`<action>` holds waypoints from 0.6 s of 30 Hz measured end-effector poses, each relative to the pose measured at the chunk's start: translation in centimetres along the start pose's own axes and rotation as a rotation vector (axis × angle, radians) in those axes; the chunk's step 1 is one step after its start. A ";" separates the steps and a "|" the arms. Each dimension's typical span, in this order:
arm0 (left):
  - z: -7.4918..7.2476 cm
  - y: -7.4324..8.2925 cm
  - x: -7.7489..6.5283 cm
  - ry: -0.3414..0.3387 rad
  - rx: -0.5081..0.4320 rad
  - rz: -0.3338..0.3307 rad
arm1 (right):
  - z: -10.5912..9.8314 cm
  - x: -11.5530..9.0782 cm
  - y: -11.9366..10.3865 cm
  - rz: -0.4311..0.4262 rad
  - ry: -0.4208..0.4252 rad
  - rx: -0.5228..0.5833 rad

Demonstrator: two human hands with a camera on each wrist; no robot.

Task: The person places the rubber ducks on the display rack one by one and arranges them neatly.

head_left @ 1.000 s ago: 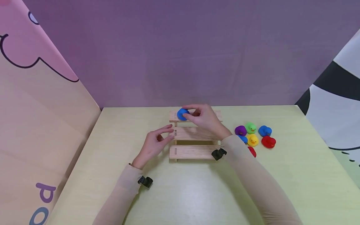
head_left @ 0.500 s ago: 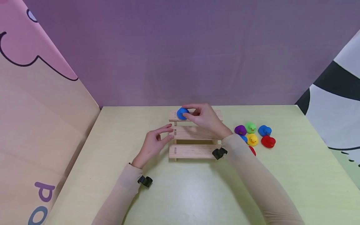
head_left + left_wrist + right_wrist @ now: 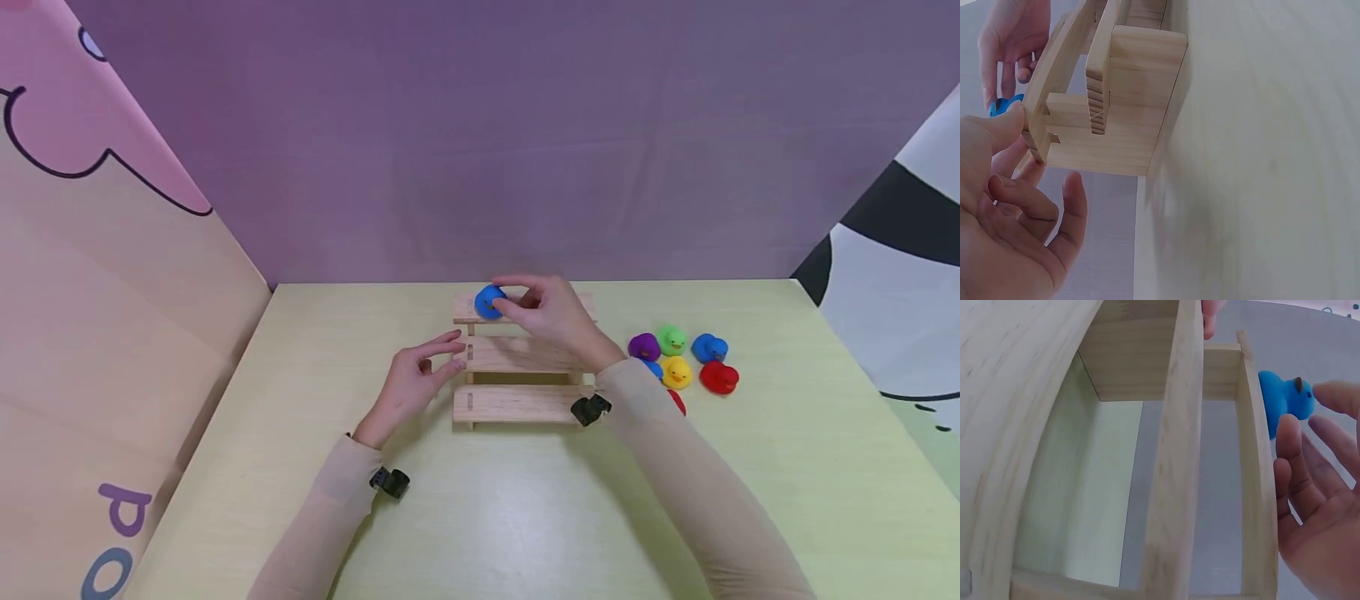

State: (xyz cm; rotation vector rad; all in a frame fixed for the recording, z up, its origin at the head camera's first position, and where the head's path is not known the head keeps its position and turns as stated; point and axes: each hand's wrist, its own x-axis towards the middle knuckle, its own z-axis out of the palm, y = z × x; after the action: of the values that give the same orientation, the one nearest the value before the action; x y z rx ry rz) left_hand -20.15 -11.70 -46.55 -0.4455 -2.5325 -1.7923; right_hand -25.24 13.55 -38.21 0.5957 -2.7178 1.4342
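Little has shifted since a second ago: the small blue rubber duck [image 3: 489,302] sits at the same spot on the top step's left end, and the right hand [image 3: 551,315] stays beside it. From the head view that hand's fingertips appear to touch the duck's right side, while the right wrist view shows the fingers [image 3: 1294,462] loosely spread close by it, so a true grip cannot be confirmed. Under the duck stands the pale three-step wooden rack [image 3: 517,403], at the middle of the light green table [image 3: 480,517]. At the middle step's left end, the left hand [image 3: 415,382] rests with fingers relaxed and touching the wood. Right of the rack lies a cluster of small rubber ducks: purple [image 3: 643,346], green [image 3: 671,340], blue [image 3: 708,347], yellow [image 3: 677,372] and red [image 3: 718,377].
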 end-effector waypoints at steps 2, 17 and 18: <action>0.1 0.0 0.1 -0.001 -0.007 -0.004 | -0.4 -0.2 0.1 -0.004 0.022 -0.008; 0.1 0.2 0.0 -0.011 -0.012 -0.023 | -5.0 -2.8 1.3 -0.005 0.102 -0.023; 0.1 0.2 0.0 -0.013 -0.012 -0.022 | -5.2 -3.0 1.5 -0.006 0.114 -0.021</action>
State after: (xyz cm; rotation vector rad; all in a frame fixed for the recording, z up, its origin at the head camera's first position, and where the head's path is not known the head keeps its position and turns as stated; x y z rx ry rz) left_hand -20.06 -11.53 -46.36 -0.4324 -2.5463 -1.8193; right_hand -23.79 19.46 -36.91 0.5046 -2.6376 1.3914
